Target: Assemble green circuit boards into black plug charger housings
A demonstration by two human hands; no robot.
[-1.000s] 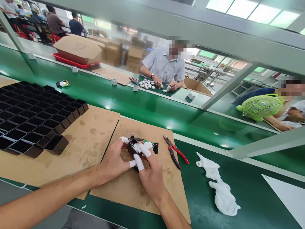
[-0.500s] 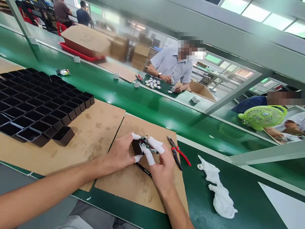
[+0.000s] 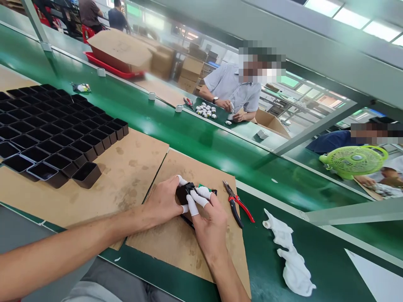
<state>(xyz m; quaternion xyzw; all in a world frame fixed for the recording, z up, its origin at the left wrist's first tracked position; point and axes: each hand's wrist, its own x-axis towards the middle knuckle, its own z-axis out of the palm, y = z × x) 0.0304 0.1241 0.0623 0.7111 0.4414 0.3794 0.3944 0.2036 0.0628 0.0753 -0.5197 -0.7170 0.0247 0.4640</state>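
Over the cardboard sheet, my left hand grips a small black box between thumb and fingers, with white covers on the fingertips. My right hand, also with white finger covers, pinches a small black part at the box's right end. A green circuit board shows just behind the right fingers. A dark pen-like tool lies on the cardboard, partly under my right hand. Red-and-black pliers lie open to the right.
Rows of black boxes stand at the left. Crumpled white cloth lies at the right on the green table. Across the bench, a person handles small white parts. A green fan and metal posts stand beyond.
My right fingers have shifted left and closer to the box, and the wires seen there before are now mostly hidden. The green board shows more clearly. The whole view has shifted slightly.
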